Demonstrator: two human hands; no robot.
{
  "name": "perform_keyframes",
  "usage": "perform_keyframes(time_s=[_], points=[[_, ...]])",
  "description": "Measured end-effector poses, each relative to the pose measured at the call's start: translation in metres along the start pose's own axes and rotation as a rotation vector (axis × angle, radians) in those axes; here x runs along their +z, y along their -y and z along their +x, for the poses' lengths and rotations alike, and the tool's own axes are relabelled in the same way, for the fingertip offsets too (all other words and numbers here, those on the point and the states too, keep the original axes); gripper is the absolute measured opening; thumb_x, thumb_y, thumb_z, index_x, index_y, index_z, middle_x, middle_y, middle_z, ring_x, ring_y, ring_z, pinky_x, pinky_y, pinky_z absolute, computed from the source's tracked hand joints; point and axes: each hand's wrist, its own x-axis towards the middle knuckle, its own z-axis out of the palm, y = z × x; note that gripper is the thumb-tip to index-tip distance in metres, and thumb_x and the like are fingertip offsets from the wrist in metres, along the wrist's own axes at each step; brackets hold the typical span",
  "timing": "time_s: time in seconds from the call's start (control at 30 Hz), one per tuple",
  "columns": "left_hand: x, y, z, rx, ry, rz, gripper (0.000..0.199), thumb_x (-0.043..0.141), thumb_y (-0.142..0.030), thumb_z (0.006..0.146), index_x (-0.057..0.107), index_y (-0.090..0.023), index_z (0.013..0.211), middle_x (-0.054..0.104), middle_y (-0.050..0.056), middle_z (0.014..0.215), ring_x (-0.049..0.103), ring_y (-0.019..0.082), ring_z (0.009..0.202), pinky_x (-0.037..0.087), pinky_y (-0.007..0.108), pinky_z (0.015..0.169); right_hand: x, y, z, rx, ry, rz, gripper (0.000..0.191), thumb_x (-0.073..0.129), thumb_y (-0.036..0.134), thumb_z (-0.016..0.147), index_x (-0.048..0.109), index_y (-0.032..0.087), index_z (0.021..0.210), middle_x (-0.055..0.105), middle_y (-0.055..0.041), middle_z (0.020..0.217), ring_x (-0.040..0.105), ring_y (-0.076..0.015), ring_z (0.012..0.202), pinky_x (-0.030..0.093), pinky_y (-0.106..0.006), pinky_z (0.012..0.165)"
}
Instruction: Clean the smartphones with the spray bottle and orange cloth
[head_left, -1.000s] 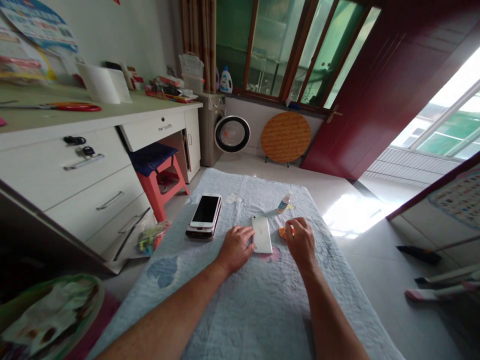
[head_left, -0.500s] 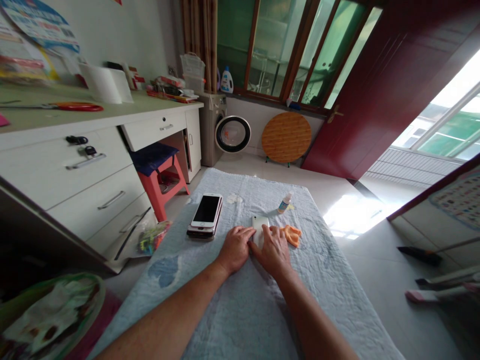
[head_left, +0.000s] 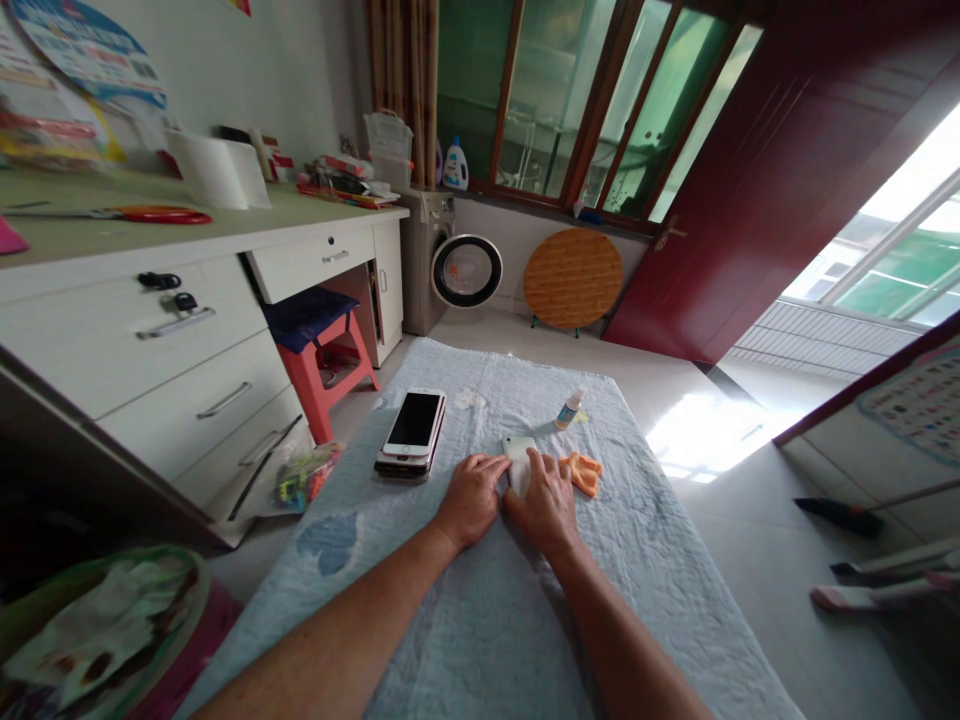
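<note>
A pale phone (head_left: 519, 456) lies on the light blue cloth (head_left: 480, 620), its camera end pointing away from me. My left hand (head_left: 474, 497) grips its left edge, with the fingers together. From the right, my right hand (head_left: 546, 500) holds the phone, its fingers over the back and partly hiding it. Just right of that hand is a crumpled orange cloth (head_left: 583, 473). A small spray bottle (head_left: 570, 408) stands farther back. On the left, a white phone with a dark screen (head_left: 414, 422) tops a stack of phones.
A desk with drawers (head_left: 187, 360) runs along the left, with a red stool (head_left: 322, 370) under it. A bin (head_left: 187, 610) sits at the lower left. Beyond the table are a washing machine (head_left: 427, 270) and a round wooden board (head_left: 574, 278).
My right hand has shifted very slightly left on the pale phone. Both hands stay at the phone, and the view has moved a little.
</note>
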Motion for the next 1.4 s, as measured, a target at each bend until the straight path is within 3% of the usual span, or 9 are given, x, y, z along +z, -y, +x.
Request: perform_keyframes(time_s=[0.67, 0.9, 1.07, 1.23, 1.4], points=[[0.0, 0.0, 0.0, 0.016, -0.032, -0.042, 0.058, 0.042, -0.001, 0.069, 0.06, -0.019, 0.122, 0.064, 0.005, 0.122, 0.052, 0.022, 0.112, 0.04, 0.038, 0.103, 0.012, -0.013, 0.006, 0.025, -0.098, 0.153, 0.062, 0.06, 0.031, 0.066, 0.054, 0.017, 0.126, 0.06, -0.0126, 0.117, 0.049, -0.0319, 0.112, 0.037, -0.039, 0.092], [-0.002, -0.001, 0.0, 0.024, -0.058, -0.091, 0.055, 0.045, -0.003, 0.071, 0.06, -0.02, 0.121, 0.063, 0.005, 0.122, 0.053, 0.022, 0.113, 0.039, 0.041, 0.104, 0.003, -0.014, 0.006, 0.027, -0.079, 0.273, 0.062, 0.058, 0.029, 0.065, 0.055, 0.014, 0.125, 0.061, -0.014, 0.115, 0.051, -0.0309, 0.109, 0.037, -0.042, 0.096], [-0.006, -0.003, 0.0, 0.016, -0.084, -0.155, 0.06, 0.043, -0.004, 0.072, 0.052, -0.019, 0.13, 0.06, 0.007, 0.127, 0.052, 0.022, 0.117, 0.038, 0.042, 0.105, -0.007, -0.022, 0.009, 0.101, -0.021, 0.524, 0.06, 0.06, 0.028, 0.063, 0.056, 0.019, 0.122, 0.061, -0.0101, 0.113, 0.055, -0.0274, 0.102, 0.043, -0.04, 0.088], [-0.004, -0.002, -0.003, -0.006, -0.147, -0.213, 0.07, 0.043, -0.004, 0.073, 0.037, -0.018, 0.141, 0.058, 0.009, 0.127, 0.053, 0.022, 0.115, 0.04, 0.042, 0.103, -0.013, -0.026, 0.011, 0.205, 0.115, 0.978, 0.047, 0.06, 0.03, 0.064, 0.061, 0.02, 0.11, 0.063, -0.0083, 0.109, 0.059, -0.0203, 0.085, 0.047, -0.03, 0.069], [-0.001, 0.0, -0.004, -0.039, -0.188, -0.264, 0.074, 0.043, -0.005, 0.075, 0.026, -0.02, 0.146, 0.056, 0.01, 0.129, 0.055, 0.02, 0.111, 0.042, 0.042, 0.102, -0.016, -0.02, 0.008, 0.264, 0.142, 1.286, 0.034, 0.056, 0.036, 0.07, 0.062, 0.017, 0.097, 0.06, -0.0006, 0.072, 0.052, -0.0134, 0.06, 0.039, -0.023, 0.053]])
